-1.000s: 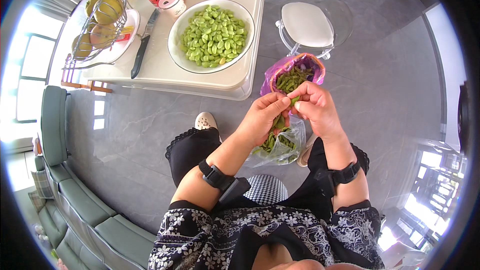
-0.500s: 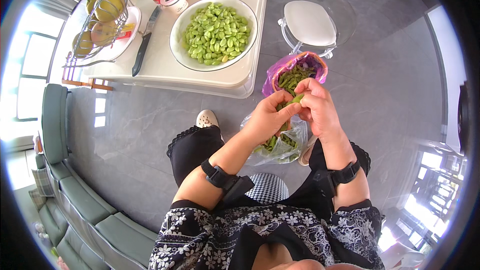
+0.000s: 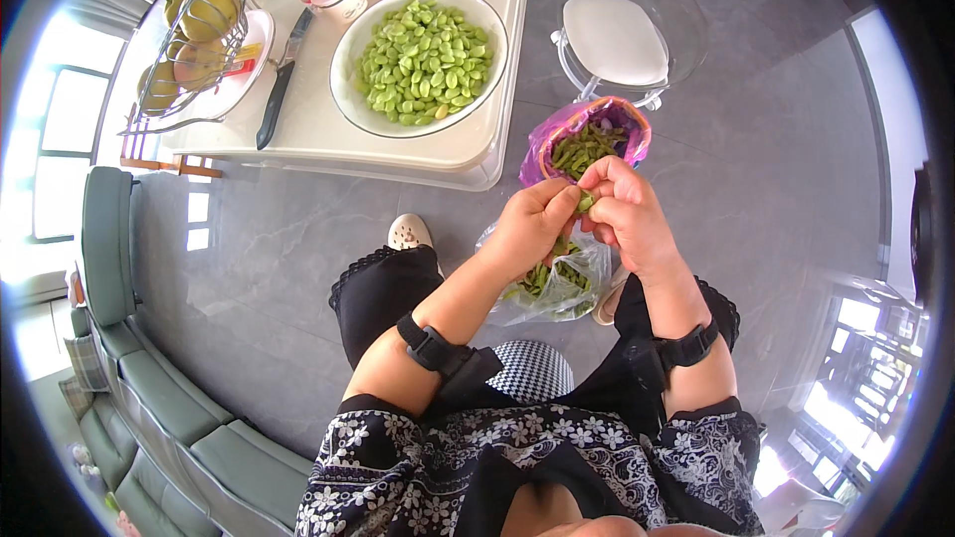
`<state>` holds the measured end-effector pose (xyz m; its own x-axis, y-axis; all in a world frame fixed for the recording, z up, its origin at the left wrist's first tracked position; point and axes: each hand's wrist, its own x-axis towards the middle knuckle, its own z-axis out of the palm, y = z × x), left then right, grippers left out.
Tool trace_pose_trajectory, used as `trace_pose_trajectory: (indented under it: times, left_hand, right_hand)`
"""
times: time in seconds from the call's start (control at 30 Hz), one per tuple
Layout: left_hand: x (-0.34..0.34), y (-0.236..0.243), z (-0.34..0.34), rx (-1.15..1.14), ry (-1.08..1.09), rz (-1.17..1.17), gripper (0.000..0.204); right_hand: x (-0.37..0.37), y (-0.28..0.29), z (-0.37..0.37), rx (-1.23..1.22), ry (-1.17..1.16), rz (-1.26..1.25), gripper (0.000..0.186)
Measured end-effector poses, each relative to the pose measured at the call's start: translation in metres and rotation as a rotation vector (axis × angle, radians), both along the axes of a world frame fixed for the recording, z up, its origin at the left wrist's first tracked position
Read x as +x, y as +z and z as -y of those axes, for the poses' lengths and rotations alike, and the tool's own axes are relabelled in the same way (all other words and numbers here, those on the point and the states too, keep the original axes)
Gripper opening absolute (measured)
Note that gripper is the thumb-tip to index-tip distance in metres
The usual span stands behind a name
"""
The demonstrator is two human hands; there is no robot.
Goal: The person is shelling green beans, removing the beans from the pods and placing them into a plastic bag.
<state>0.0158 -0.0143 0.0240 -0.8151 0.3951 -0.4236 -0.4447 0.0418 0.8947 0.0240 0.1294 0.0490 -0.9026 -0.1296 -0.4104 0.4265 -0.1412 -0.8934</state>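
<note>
Grey, stone-look floor (image 3: 746, 239) extends to the right and near sides of the bowl (image 3: 341, 80). We record a pale worktop (image 3: 316, 144) under the bowl, running on to its left. A white-seated chair (image 3: 615, 40) stands to the right of the bowl. The bowl itself, white with a thin dark edge, contains a heap of shelled beans (image 3: 426, 65), light green. We find a purple bag (image 3: 534, 154), open-mouthed and filled with pods (image 3: 585, 152), to the near right of the bowl. A clear plastic bag (image 3: 532, 310), also containing pods, is farther from the bowl on the same near-right side, partly screened by the hands. A black-handled knife (image 3: 274, 109) lies just left of the bowl.

We observe the left hand (image 3: 532, 227) and the right hand (image 3: 629, 214) close together, near right of the bowl and apart from it, fingers curled, thumbs and forefingers closed in a pinch. A pink-lidded cup (image 3: 343, 2) stands just beside the bowl, at its far left. Between both sets of fingertips, near right of the bowl, is one green pod (image 3: 585, 203), partly covered; we cannot tell whether it is split.
</note>
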Motion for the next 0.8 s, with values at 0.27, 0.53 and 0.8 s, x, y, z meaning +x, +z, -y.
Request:
trace_pose_trajectory:
  times: [0.27, 0.53, 0.8]
  left_hand:
    - [-0.003, 0.000, 0.003, 0.039, -0.024, 0.020, 0.024]
    - [0.000, -0.006, 0.000, -0.059, -0.095, -0.015, 0.024]
    - [-0.005, -0.014, -0.003, 0.146, 0.050, 0.237, 0.027]
  right_hand:
    - [-0.006, -0.004, -0.015, -0.084, 0.108, 0.092, 0.013]
    - [-0.006, -0.016, -0.016, 0.108, 0.180, 0.131, 0.009]
    - [-0.015, -0.021, -0.026, 0.076, 0.089, 0.211, 0.015]
